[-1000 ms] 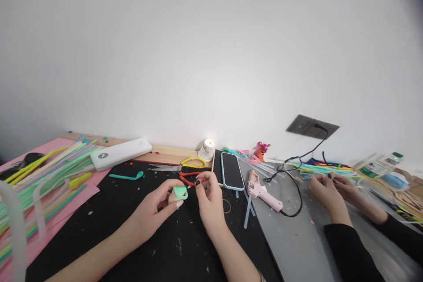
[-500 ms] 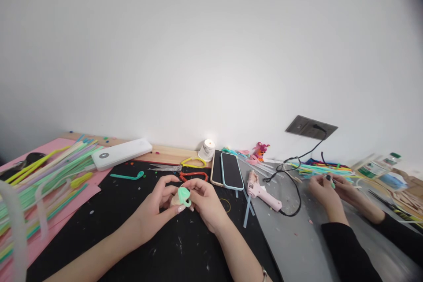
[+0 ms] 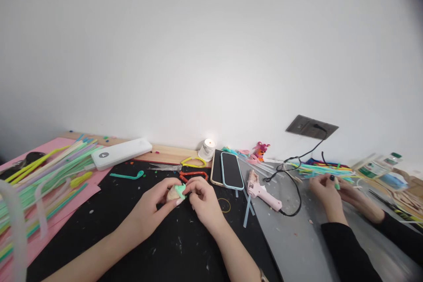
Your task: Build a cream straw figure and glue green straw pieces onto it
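Note:
Between the thumb and fingers of my left hand (image 3: pixel 150 207) is a small rounded craft piece (image 3: pixel 175 193), cream on one side and mint green on the other, seemingly made of pipe cleaners. My right hand (image 3: pixel 205 205) has its fingertips closed at the piece's green right edge; what exactly they pinch is partly hidden. Just behind the hands, scissors (image 3: pixel 193 175) with red and yellow handles lie with their blades to the left. A turquoise pipe cleaner (image 3: pixel 127 176) with a curled end rests on the black mat (image 3: pixel 165 246) to the left.
Pipe cleaners (image 3: pixel 53 185) lie in bundles on pink sheets at left, beside a white oblong device (image 3: pixel 122 154). Two phones (image 3: pixel 232 171), a paper cup (image 3: pixel 207 150) and a pink glue gun (image 3: pixel 264 194) with a black cord sit behind and right. Another person's hands (image 3: pixel 333 194) work at far right.
The craft piece has turned, so its green loop no longer faces me. My right hand has shifted slightly right, its fingers now more curled at the edge.

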